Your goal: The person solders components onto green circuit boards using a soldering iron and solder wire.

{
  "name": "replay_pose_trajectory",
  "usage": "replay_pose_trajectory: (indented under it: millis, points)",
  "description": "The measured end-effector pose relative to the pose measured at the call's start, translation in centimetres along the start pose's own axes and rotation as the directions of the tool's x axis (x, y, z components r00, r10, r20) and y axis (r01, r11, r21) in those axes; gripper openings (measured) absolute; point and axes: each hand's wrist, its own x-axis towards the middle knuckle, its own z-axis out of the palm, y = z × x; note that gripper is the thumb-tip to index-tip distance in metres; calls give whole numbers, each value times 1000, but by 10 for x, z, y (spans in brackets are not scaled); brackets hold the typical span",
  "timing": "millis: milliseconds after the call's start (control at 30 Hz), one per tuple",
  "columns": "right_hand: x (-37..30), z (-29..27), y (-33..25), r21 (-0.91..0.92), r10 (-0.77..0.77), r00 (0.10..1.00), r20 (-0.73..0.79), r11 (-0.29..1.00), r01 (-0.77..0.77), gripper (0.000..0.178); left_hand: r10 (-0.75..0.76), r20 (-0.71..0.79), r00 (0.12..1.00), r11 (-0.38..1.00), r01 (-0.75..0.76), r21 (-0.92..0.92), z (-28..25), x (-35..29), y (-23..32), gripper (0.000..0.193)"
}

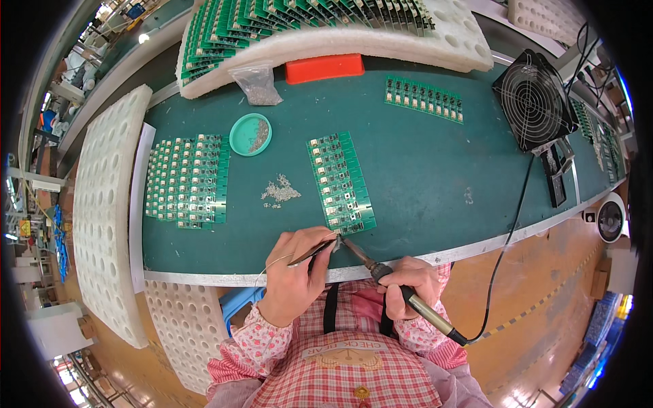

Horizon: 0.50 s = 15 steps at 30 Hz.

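Note:
A green circuit board panel (340, 178) with rows of small parts lies in front of me. At its near end my left hand (291, 282) is closed on dark tweezers (311, 252), whose tips reach the panel's near edge. A thin wire (269, 264), which looks like solder, runs out from the same hand. My right hand (412, 280) grips a soldering iron (430, 314), its tip pointing to the same near edge close to the tweezer tips. Whether the tips touch the board is too small to tell. Left of the panel lies a small heap of tiny metallic parts (281, 191).
A green round dish (235, 141), a clear bag (257, 85) and a red block (324, 68) lie farther back. Board panels (183, 180) lie at left, another panel (424, 99) behind. White foam (381, 46) holds boards. A black fan (534, 98) stands right; the iron's cord (510, 238) trails there.

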Motion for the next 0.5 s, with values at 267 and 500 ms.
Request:
replay_pose_trajectory:
  millis: [267, 500]
  points:
    - [6, -1, -3, -31, -66, 992, 109, 997, 70, 24, -6, 20, 1000, 1000, 5, 9, -1, 1, 1, 23]
    - [6, -3, -9, -96, -75, 982, 172, 991, 93, 28, 6, 35, 999, 999, -8, 36, -1, 2, 3, 24]
